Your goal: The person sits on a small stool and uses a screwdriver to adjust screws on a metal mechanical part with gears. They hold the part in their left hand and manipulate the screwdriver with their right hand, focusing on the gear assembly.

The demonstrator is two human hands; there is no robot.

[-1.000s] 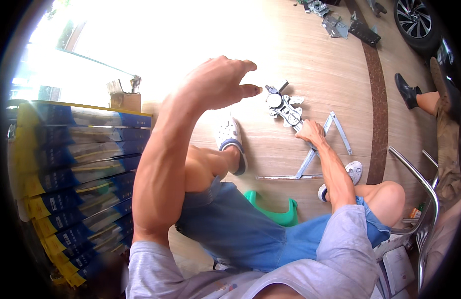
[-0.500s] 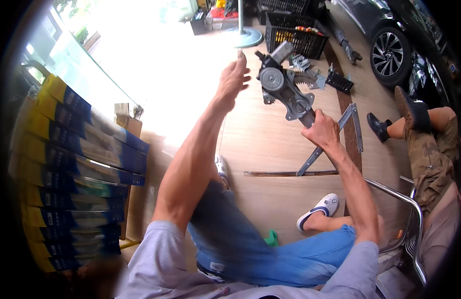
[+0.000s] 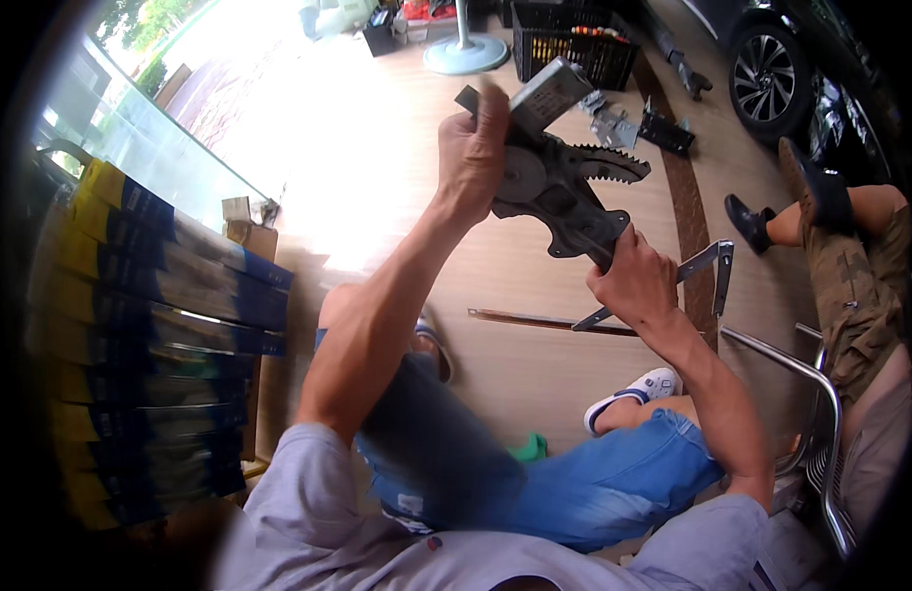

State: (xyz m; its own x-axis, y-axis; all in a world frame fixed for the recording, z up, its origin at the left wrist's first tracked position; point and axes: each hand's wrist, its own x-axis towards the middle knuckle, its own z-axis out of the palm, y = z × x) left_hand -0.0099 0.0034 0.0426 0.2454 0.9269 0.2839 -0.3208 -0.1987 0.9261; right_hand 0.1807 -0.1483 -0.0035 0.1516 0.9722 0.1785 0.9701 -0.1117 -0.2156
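Note:
A car window regulator [image 3: 572, 202] of dark metal is held up in front of me, tilted. My left hand [image 3: 471, 158] is closed round its upper left end, thumb up, beside the silver box-shaped motor [image 3: 552, 97]. My right hand [image 3: 635, 281] grips its lower right end in a fist. A curved toothed gear segment [image 3: 613, 164] juts out to the right between the hands. Beyond my right hand show a bent metal arm [image 3: 722, 276] and a long thin rail [image 3: 520, 318]; the hand hides where they join.
Blue and yellow boxes [image 3: 180, 325] are stacked at left. Black crates [image 3: 574, 49], a round stand base [image 3: 466, 55] and metal parts [image 3: 665, 131] lie ahead. At right are a car wheel [image 3: 768, 79], another person's legs [image 3: 850, 236] and a chrome chair frame [image 3: 791, 369].
My left hand, open and apart from the regulator before, has closed on its motor end. The regulator has come nearer and turned, and the bent arm has shifted slightly right.

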